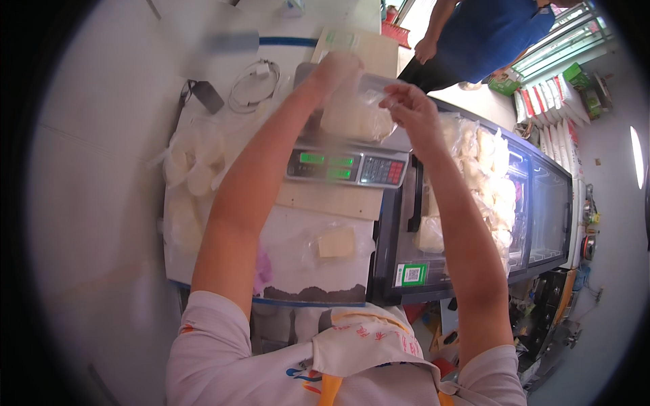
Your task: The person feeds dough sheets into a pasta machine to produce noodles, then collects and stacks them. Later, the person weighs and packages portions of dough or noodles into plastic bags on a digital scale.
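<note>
A clear plastic bag (pixel 352 122) with pale, off-white contents lies on the grey pan of a digital scale (pixel 294 162), whose display glows green. My right hand (pixel 414 116) is at the bag's right side, thumb and fingertips closed on the thin plastic. At the bag's far left edge is my left hand (pixel 337 71), smeared by motion, so its fingers cannot be made out. Nearer to me on the table rests a small bag (pixel 336 243) with a pale square block in it.
Right of the table, many pale bagged packs (pixel 474 176) cover a glass-topped freezer (pixel 548 203). Clear plastic bags (pixel 196 159), a white coiled cable (pixel 261 81) and a dark flat object (pixel 205 96) lie left. A person in blue (pixel 497 40) stands across the table.
</note>
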Tool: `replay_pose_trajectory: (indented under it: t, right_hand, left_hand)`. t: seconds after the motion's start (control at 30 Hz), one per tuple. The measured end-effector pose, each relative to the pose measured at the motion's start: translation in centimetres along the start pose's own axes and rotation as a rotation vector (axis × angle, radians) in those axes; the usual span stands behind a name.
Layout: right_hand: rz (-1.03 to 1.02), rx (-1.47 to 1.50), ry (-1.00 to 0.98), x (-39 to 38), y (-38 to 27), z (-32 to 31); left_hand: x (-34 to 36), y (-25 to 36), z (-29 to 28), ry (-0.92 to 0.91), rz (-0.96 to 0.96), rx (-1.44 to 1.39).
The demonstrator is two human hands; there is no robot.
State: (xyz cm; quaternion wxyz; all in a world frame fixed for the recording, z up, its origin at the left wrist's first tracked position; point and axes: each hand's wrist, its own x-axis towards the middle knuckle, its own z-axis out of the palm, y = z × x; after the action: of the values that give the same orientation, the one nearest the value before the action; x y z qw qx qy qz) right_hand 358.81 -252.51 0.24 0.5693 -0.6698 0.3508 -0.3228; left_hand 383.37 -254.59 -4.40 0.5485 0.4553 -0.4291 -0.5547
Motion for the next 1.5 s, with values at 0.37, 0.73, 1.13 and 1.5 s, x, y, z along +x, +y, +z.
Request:
replay_pose_trajectory:
  t: [0.37, 0.73, 1.13, 1.5]
  right_hand:
    - [-0.049, -0.116, -0.017, -1.9, 1.4, -2.1]
    - [-0.186, -0.232, 0.124, -0.6, 0.9, -6.2]
    - [0.156, 1.051, 0.168, -6.7, 13.8, -15.5]
    - [-0.026, 1.619, -0.044, -1.6, 13.0, -24.2]
  left_hand:
    - [-2.9, 2.6, 1.5, 0.016, -0.093, -0.465]
    - [-2.7, 8.0, 9.5, -0.158, -0.010, 0.893]
    - [4.5, 18.1, 25.0, -0.291, 0.274, 1.069]
    - [13.7, 11.7, 34.4, -0.064, 0.261, 1.048]
